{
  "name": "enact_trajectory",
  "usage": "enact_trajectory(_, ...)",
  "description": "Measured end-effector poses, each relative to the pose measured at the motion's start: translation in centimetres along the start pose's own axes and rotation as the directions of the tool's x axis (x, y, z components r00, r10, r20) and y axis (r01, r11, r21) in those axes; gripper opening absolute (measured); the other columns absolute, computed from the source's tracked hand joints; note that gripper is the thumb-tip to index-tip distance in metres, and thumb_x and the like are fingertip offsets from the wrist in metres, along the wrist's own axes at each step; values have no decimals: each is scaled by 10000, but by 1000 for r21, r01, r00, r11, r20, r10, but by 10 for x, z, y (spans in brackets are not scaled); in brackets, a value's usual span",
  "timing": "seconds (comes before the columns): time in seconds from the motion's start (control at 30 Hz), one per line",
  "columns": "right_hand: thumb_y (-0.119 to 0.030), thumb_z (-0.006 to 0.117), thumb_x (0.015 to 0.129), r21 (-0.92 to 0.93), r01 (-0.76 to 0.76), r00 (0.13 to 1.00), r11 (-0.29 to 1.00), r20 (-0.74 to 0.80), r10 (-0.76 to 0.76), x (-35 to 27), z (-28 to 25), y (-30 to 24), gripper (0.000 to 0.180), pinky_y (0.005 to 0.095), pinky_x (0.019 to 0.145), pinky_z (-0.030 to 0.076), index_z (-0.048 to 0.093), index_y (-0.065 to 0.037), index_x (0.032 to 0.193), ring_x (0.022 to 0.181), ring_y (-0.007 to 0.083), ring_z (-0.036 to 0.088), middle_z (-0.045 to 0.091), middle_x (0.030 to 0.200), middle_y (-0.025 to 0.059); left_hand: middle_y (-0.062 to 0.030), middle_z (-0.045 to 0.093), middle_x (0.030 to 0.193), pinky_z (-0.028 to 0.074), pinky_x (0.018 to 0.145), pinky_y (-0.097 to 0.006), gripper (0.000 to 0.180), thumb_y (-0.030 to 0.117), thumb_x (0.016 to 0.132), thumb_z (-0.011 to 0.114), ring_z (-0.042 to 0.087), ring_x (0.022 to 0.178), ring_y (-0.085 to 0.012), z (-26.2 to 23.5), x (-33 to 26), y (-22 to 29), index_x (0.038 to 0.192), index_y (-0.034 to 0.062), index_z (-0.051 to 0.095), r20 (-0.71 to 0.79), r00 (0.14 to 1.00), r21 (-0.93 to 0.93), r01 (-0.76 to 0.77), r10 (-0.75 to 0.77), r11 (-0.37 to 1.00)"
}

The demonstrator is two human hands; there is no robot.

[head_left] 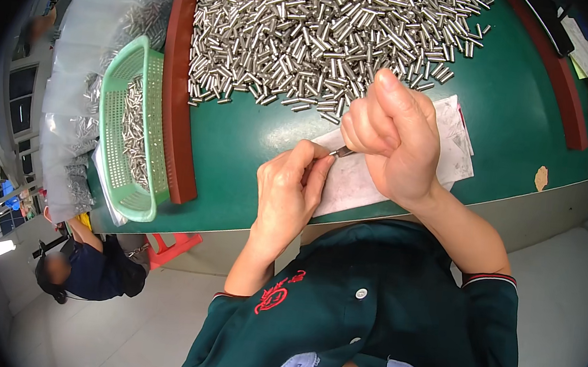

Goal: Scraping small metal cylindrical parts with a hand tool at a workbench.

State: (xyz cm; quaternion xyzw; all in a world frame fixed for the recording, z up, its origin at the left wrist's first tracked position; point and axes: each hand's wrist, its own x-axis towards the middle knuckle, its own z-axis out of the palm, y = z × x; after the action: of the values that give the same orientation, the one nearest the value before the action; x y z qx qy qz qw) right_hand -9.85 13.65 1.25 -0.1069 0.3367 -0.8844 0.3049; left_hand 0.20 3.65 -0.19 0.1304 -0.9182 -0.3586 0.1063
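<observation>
I see both hands meeting over the near edge of the green table [526, 121], just above a white paper sheet [379, 177]. The left hand [290, 190] has its grip narrowed to a pinch, thumb and forefinger closed on one end of a small metal pin [343, 151]. The right hand [394, 140] is curled into a loose fist with the thumb up, its grip closed around the other end of the same pin. So the pin sits between the two hands, off the table, with only a short bit showing.

My worry is how little of the pin is exposed. It looks smooth and shiny, so I judge that a slight twist or slackening of either pinch could let it slip. If it falls it may land on the paper and roll toward 6 o'clock, off the table edge and onto the floor.

At 12 o'clock lies a big heap of loose metal pins [323, 30], its nearest pieces close to the right hand's knuckles. A careless reach could scatter them or mix the held pin back in.

At 9 o'clock a green basket [132, 139] holding more pins hangs over the red edge rail [178, 101]; I judge a bump from the left elbow could tip it.
</observation>
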Motion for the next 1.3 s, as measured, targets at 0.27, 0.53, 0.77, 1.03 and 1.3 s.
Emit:
enact_trajectory(0.27, -229, 313, 907, -85, 14, 1000, 996, 11, -13, -3, 0, 6, 433, 243, 387, 157, 257, -130, 489, 374, 68, 151, 221, 399, -34, -100, 491, 505, 366, 409, -306, 101, 7, 697, 620, 472, 416, -219, 0, 0, -2, 684, 8, 520, -3, 1000, -29, 14, -15, 999)
enact_trajectory(0.53, -236, 301, 909, -32, -5, 1000, 999, 15, 6, 0, 0, 1, 442, 243, 386, 150, 251, -134, 482, 369, 71, 142, 220, 395, -35, -108, 506, 533, 375, 424, -310, 91, 5, 690, 620, 485, 438, -233, 0, -1, -1, 682, 7, 530, -20, 1000, -40, 17, -17, 999)
enact_trajectory(0.77, -245, 281, 911, 22, -28, 999, 999, -15, 28, 2, -1, 0, 452, 240, 383, 147, 244, -140, 473, 371, 72, 129, 213, 390, -39, -108, 508, 539, 373, 426, -311, 90, 5, 688, 621, 485, 444, -234, 1, -2, -1, 685, 8, 531, -26, 999, -30, 20, -20, 999)
enact_trajectory(1.03, -252, 296, 913, -6, 5, 1000, 1000, 13, -5, -2, 1, 4, 449, 240, 385, 152, 253, -133, 483, 373, 71, 138, 212, 396, -39, -114, 512, 545, 372, 426, -312, 87, -2, 682, 619, 484, 445, -243, 1, -2, -2, 672, 0, 533, -31, 999, -49, 16, -18, 999)
enact_trajectory(1.3, -234, 340, 914, -189, 95, 992, 977, 98, -78, -10, 10, 10, 407, 239, 409, 183, 283, -96, 535, 411, 57, 193, 250, 453, -37, -122, 499, 522, 366, 418, -315, 88, 4, 689, 615, 469, 421, -251, -2, 1, 3, 669, -6, 529, -1, 999, -55, 45, -45, 997)
